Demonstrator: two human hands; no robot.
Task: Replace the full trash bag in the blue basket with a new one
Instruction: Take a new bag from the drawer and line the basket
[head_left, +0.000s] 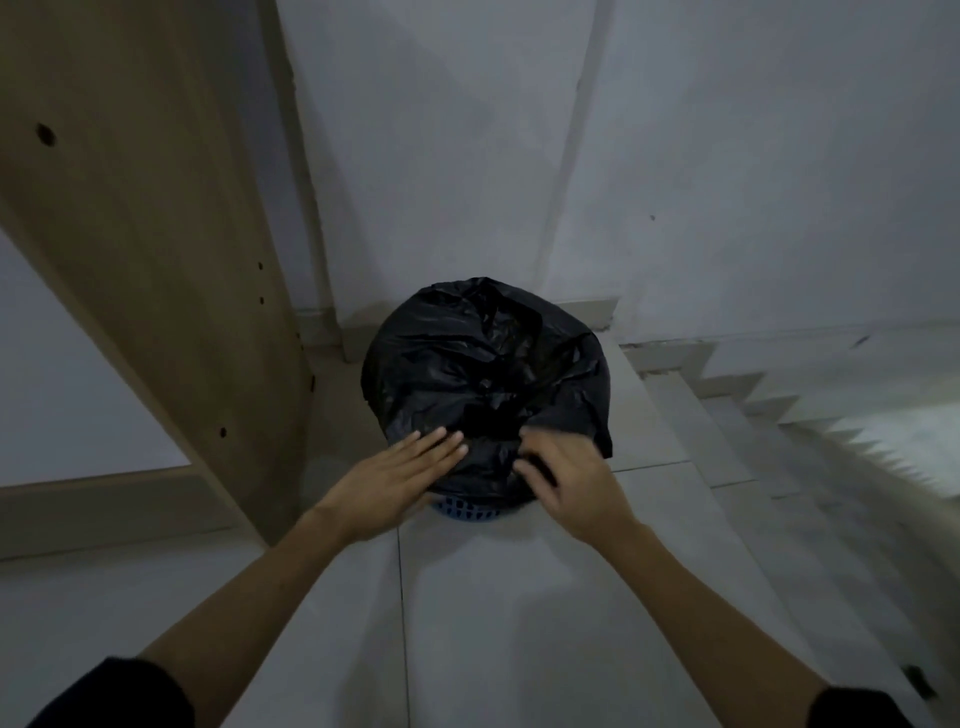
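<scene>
A black trash bag (485, 374) bulges over the top of the blue basket (467, 511), hiding all but a strip of blue lattice at the near side. My left hand (395, 480) lies flat against the bag's near left side with its fingers stretched out and holds nothing. At the bag's near right edge, my right hand (563, 480) has its fingers curled into the black plastic and pinches a fold of it.
The basket stands on a pale tiled floor (467, 623) in a corner of white walls. A tall wooden panel (156, 260) rises close on the left. Stairs (779, 415) go down to the right.
</scene>
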